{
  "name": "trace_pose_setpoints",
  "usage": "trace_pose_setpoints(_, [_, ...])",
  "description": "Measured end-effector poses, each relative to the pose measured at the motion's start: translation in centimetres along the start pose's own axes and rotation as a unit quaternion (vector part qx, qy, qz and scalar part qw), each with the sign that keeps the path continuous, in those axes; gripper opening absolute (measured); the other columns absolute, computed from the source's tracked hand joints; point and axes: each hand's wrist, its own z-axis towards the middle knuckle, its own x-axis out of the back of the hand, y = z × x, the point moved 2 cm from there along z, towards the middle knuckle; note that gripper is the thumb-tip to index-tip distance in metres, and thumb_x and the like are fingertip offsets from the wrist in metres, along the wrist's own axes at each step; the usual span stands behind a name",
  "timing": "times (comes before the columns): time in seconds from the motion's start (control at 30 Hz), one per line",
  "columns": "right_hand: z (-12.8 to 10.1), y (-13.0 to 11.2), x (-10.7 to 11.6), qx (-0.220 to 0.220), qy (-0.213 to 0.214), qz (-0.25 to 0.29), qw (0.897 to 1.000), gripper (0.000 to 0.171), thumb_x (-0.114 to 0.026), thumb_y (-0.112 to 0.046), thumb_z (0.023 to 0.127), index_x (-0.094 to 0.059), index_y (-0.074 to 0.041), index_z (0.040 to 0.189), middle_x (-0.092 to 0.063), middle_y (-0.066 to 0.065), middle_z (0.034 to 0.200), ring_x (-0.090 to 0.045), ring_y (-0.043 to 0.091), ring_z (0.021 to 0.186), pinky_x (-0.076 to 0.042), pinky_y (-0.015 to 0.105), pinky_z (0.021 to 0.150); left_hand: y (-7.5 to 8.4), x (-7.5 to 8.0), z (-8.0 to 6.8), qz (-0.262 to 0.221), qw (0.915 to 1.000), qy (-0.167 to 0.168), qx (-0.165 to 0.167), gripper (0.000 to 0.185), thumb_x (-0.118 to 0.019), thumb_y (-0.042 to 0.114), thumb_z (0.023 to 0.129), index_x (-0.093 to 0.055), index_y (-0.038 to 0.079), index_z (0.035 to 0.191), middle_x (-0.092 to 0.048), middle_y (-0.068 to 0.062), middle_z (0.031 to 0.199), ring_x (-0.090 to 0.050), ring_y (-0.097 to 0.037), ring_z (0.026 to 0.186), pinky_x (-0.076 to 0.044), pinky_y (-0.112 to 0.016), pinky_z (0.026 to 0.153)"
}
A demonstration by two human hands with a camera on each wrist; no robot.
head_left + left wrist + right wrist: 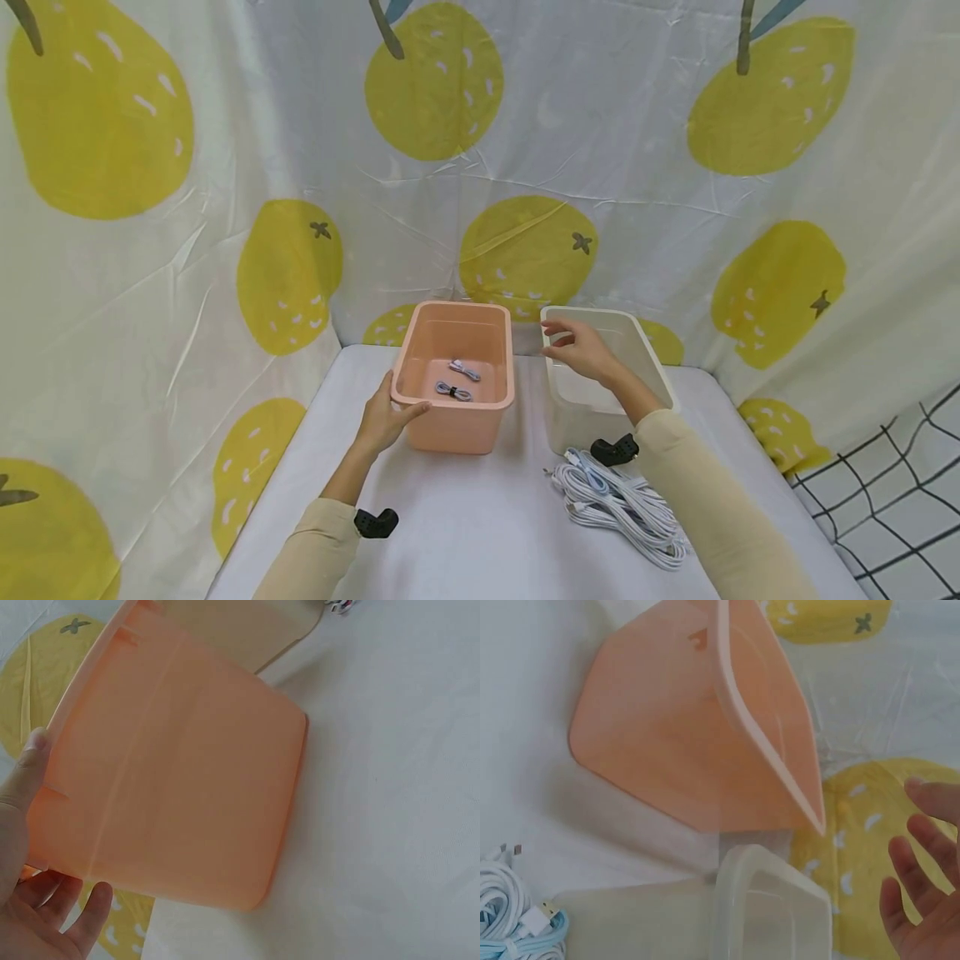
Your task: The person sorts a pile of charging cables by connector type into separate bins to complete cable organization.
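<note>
My left hand [384,419] grips the near left corner of a peach plastic bin [455,429], thumb along the front rim and fingers on the left side. In the left wrist view, the bin's outer wall [172,772] fills the middle. Two small bundled cables, a lower one with a dark tie [453,392] and an upper one [465,370], lie on its floor. My right hand [583,350] hovers over the left part of a cream plastic bin [570,423], holding nothing. In the right wrist view, its fingers [915,874] are spread and loosely bent.
A pile of coiled white cables [618,508], with a light blue one on top, lies before the cream bin. Both bins stand side by side on a white-covered table [480,533]. A fruit-print curtain [420,217] hangs behind; a black grid [885,483] is at right.
</note>
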Motion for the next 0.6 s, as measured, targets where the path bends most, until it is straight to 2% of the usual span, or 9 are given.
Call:
trace_pose_setpoints(0.33, [-1.7, 0.2, 0.9, 0.053, 0.001, -0.020, 0.998, 0.055, -0.073, -0.007, 0.095, -0.055, -0.002, 0.147, -0.063, 0.024, 0.130, -0.066, 0.041, 0.111, -0.057, 0.053, 0.088, -0.1, -0.1, 0.0, -0.001, 1.0000, 0.003, -0.002, 0.108, -0.086, 0.038, 0.086, -0.020, -0.002, 0.162, -0.043, -0.029, 0.154, -0.043, -0.044, 0.141, -0.037, -0.060, 0.112])
trace_pose_setpoints(0.6, [-3.7, 0.6, 1.4, 0.075, 0.004, -0.012, 0.997, 0.052, -0.074, -0.007, 0.096, -0.057, -0.001, 0.145, -0.062, 0.025, 0.133, -0.067, 0.038, 0.109, -0.056, 0.048, 0.088, 0.0, -0.1, -0.1, 0.004, 1.0000, 0.004, 0.002, 0.110, -0.086, 0.036, 0.087, -0.017, -0.004, 0.162, -0.042, -0.031, 0.155, -0.042, -0.046, 0.141, -0.036, -0.059, 0.112])
